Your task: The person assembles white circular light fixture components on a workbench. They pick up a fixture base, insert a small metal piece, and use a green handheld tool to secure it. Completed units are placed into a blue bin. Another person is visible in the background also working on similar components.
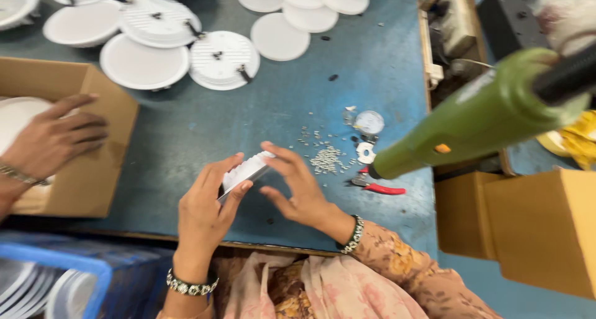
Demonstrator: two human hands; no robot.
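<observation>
Both hands pinch one white ribbed round lamp housing (247, 170) at frame centre, our left hand (205, 210) clamping its edge, right hand (297, 185) steadying; seemingly mid-assembly, we next likely need small silver screws (326, 159).

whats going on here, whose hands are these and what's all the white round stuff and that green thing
This is one picture from a camera worn on a person's head, looking down at a blue worktable. The two hands at the bottom centre are that person's own: the left hand and right hand together hold a white ribbed round lamp housing on edge. The hand at far left belongs to a co-worker and rests on a cardboard box. The white discs at the top are more lamp housings and covers. Near the right hand lie a pile of small screws and red-handled pliers. The green thing is a hanging power screwdriver, close to the camera.
</observation>
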